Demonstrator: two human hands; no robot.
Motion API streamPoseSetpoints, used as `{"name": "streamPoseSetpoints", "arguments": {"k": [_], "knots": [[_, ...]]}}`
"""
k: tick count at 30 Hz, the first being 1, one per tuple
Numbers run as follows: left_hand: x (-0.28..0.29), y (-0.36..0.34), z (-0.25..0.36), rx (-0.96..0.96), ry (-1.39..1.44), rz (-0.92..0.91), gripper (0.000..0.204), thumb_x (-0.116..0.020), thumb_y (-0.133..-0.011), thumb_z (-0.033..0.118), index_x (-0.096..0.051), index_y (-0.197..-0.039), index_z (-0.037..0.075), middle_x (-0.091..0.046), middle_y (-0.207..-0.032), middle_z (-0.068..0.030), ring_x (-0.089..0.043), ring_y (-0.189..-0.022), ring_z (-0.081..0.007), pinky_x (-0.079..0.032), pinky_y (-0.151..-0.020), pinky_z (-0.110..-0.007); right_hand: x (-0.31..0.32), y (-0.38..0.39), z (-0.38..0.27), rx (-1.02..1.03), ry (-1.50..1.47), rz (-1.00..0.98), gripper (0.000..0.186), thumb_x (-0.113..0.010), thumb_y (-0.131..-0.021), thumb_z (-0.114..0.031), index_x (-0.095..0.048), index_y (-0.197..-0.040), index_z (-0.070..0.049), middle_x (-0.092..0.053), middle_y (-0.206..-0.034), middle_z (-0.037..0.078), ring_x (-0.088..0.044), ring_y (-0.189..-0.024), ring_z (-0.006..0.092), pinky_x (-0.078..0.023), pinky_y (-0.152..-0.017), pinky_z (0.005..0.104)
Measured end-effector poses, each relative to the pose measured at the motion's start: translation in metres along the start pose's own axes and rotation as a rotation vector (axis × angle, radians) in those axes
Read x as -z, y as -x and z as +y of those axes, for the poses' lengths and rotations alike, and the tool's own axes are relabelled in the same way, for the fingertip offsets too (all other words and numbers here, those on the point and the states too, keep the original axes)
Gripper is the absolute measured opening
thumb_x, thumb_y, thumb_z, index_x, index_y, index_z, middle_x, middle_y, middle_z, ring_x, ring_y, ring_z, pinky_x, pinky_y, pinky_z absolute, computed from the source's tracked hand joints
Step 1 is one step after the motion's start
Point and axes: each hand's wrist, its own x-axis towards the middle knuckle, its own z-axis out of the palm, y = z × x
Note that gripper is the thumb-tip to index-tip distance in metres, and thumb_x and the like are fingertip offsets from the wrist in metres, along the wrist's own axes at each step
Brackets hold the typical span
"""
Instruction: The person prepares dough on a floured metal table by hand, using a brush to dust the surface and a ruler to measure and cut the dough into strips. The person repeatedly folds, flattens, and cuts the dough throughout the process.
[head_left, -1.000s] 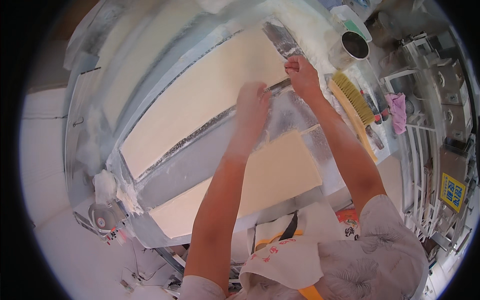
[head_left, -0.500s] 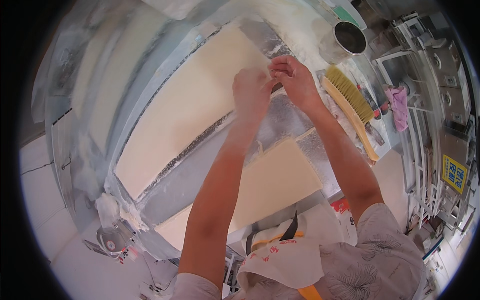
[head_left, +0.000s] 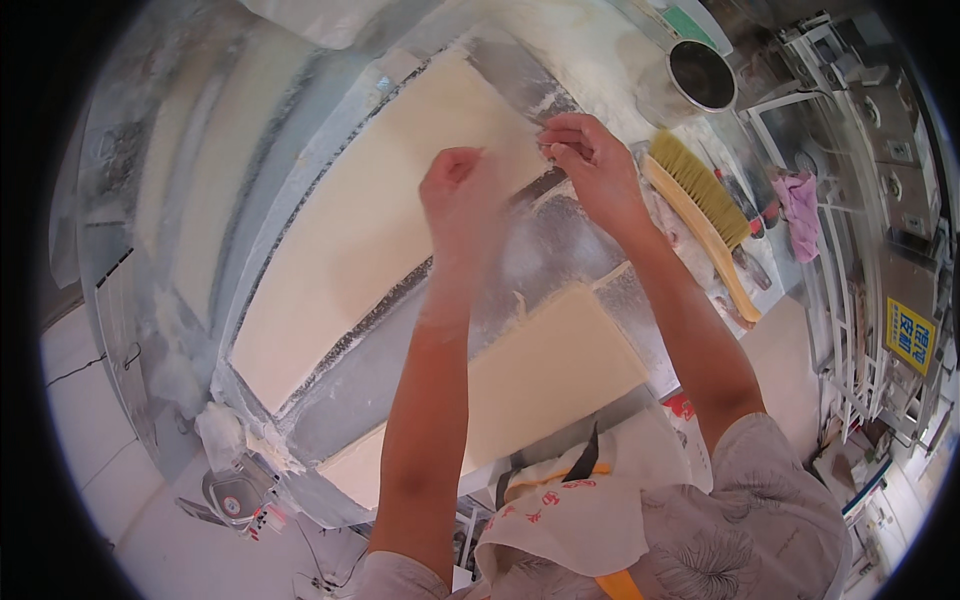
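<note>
The far dough sheet (head_left: 345,250) lies flat beyond the near sheet (head_left: 560,365). Left hand (head_left: 460,190) and right hand (head_left: 590,165) are apart over its right part, fingers curled; contents cannot be determined. Apparent step: sheet-surface handling; next move calls for light fingertips.

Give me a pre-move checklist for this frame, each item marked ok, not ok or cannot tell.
1. Both hands in view: ok. The left hand is over the far sheet; the right hand is at that sheet's right end.
2. Hands apart: ok. A gap shows between them.
3. Clear view of the left hand: not ok. Haze blurs it.
4. Anything pinched in the fingertips: cannot tell. They are too hazy or small.
5. Sheets apart: ok. A strip of table separates the far sheet from the near sheet.
6. Brush out of the hands: ok. It lies right of the right hand.
</note>
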Motion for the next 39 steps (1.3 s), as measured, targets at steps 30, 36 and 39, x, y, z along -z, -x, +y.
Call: {"name": "streamPoseSetpoints", "arguments": {"k": [30, 36, 39], "knots": [[0.303, 0.054, -0.042, -0.271, 0.376, 0.415, 0.032, -0.063, -0.104, 0.014, -0.061, -0.134, 0.002, -0.068, -0.133, -0.0144, -0.064, -0.127, -0.0260, -0.052, -0.107, -0.039, -0.332, 0.181, -0.129, 0.475, 0.101, -1.012, 0.030, -0.067, -0.100, -0.029, -0.067, -0.119, -0.005, -0.074, -0.091, 0.021, -0.073, -0.089, 0.0354, -0.057, -0.081, 0.0445], [0.391, 0.158, 0.006, -0.453, -0.649, 0.710, 0.049, -0.065, -0.103, 0.025, -0.056, -0.145, 0.004, -0.063, -0.144, -0.0140, -0.057, -0.137, -0.0274, -0.046, -0.113, -0.039, -0.280, 0.285, -0.031, -0.507, -0.159, -0.683, 0.028, -0.062, -0.107, -0.021, -0.068, -0.125, 0.000, -0.074, -0.095, 0.009, -0.069, -0.083, 0.0197, -0.057, -0.079, 0.0353], [0.424, 0.215, 0.036, -0.593, -0.960, 0.821, 0.055, -0.066, -0.102, 0.027, -0.053, -0.151, 0.004, -0.060, -0.149, -0.0149, -0.055, -0.139, -0.0289, -0.043, -0.116, -0.039, -0.318, 0.321, 0.049, -0.732, -0.627, -0.527, 0.030, -0.061, -0.107, -0.018, -0.065, -0.131, 0.001, -0.074, -0.110, 0.012, -0.071, -0.096, 0.0209, -0.059, -0.091, 0.0363]]}}
